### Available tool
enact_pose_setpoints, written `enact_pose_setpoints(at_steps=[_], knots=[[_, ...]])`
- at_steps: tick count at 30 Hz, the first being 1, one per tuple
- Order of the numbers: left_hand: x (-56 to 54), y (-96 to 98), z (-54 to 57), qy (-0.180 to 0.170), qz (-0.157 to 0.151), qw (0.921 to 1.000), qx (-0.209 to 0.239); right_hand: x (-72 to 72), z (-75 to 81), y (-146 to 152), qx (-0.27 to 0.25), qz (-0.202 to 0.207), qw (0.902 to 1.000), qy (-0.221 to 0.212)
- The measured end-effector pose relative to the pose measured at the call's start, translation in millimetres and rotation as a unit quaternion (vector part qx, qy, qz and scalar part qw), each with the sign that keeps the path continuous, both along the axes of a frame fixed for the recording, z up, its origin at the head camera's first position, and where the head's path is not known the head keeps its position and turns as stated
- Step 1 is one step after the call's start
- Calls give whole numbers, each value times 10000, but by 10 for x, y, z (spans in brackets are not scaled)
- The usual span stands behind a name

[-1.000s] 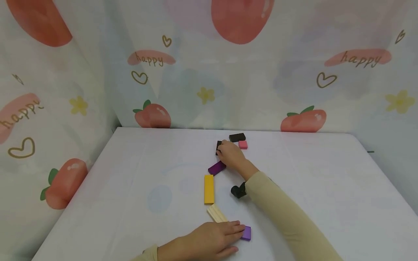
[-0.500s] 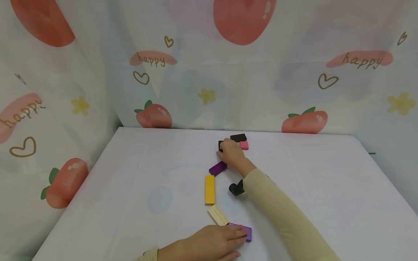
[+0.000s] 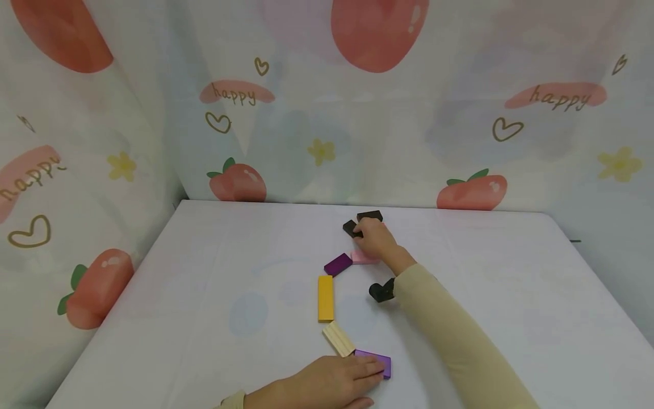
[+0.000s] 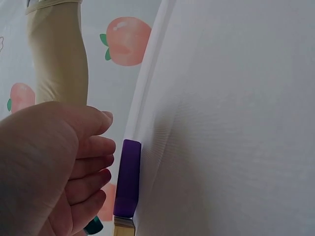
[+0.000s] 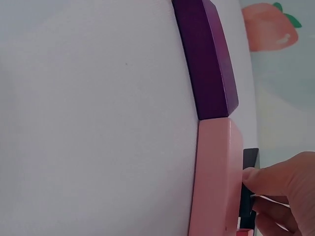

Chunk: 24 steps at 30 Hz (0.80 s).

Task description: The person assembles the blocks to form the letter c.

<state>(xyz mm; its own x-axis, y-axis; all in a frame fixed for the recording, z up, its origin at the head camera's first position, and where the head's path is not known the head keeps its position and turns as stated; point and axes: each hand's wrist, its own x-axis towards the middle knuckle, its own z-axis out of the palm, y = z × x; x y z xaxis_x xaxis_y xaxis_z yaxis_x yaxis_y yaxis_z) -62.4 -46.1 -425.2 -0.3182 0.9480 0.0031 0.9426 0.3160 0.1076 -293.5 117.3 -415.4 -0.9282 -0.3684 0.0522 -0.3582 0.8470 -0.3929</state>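
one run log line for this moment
left hand: over light purple block | right hand: pinches a black block | curve: light purple block, wood block, yellow block, dark purple block, pink block

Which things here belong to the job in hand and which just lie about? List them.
Seemingly in the job:
right hand and held black block
left hand, at the violet block
pale block
yellow block
plum block
pink block

Probably just lying about:
far black block
red piece, mostly hidden
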Motion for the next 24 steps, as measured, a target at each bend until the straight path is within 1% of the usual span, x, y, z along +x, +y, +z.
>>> enact_pose_setpoints(at_steps=[5,12,17,24], knots=[[-4,3,-1,-144,21,9999,23,-19,17,75,39,-4,9999,-122],[-14,0,-10,-267,64,9996,82,-14,47,183,254,465,9986,-6],[-17,-1,-25,-400,94,9991,109,27,93,235,349,665,9972,-38],[-19,3,-32,-354,63,9993,124,69,137,299,476,799,9955,-153]])
